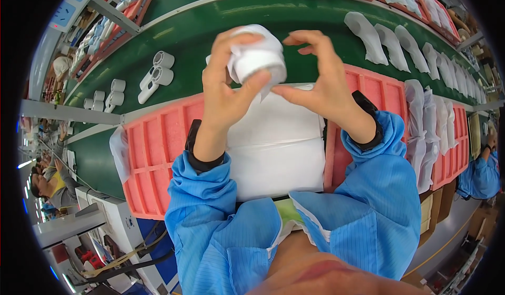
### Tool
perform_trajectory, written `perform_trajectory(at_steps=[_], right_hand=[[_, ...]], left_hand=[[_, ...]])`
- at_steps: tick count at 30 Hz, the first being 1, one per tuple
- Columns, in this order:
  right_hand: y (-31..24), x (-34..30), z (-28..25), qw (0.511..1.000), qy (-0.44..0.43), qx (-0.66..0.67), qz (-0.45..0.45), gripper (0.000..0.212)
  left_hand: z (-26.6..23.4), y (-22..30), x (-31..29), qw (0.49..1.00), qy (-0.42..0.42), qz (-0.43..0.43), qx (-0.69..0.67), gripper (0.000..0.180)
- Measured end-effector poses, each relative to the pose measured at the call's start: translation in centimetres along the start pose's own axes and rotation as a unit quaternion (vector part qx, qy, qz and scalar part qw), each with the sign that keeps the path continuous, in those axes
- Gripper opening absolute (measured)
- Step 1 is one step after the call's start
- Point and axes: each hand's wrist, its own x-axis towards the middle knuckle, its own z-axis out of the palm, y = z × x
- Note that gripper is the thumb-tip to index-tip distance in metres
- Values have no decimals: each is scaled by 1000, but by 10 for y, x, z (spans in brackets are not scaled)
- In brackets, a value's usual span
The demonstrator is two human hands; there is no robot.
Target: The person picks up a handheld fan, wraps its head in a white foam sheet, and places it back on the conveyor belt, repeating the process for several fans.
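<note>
My left hand (223, 92) grips a white, round-bodied part (261, 59), apparently a hair dryer shell, with thin white wrapping around it. Its fingers curl over the top and the thumb presses the lower side. To the right of the part, my right hand (329, 79) has its fingers curved and spread. Its thumb tip is close to the loose lower edge of the wrap; I cannot tell whether they touch. Below both hands lies a stack of white wrapping sheets (276, 163).
Bare white shells (162, 75) stand on the green conveyor (200, 32) at left; wrapped ones (366, 38) line it at right. Pink divided trays (152, 158) flank the sheets, the right one (368, 79) partly filled. Co-workers (55, 184) sit at the far left; a blue sleeve (484, 174) shows far right.
</note>
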Motion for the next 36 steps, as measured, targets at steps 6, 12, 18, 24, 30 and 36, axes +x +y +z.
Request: perform_trajectory(at_steps=[6, 12, 18, 24, 30, 36], right_hand=[[16, -8, 0, 977, -164, 92, 100, 47], [5, -8, 5, 979, -72, -150, 117, 47], [11, -10, -1, 973, -169, 60, 148, 44], [33, 9, -29, 731, -404, 415, 361, 38], [173, -2, -43, 905, -99, -255, 327, 44], [218, -37, -44, 771, -56, -558, 304, 52]], left_hand=[[4, 11, -2, 986, 137, -47, -89, 44], [22, 17, -14, 985, 88, 61, 132, 38], [7, 20, -8, 955, 98, 95, 262, 21], [-3, -14, -1, 967, 176, -173, -70, 13], [44, -37, -25, 971, -55, -173, 155, 23], [86, -36, -66, 907, -276, -188, 256, 23]])
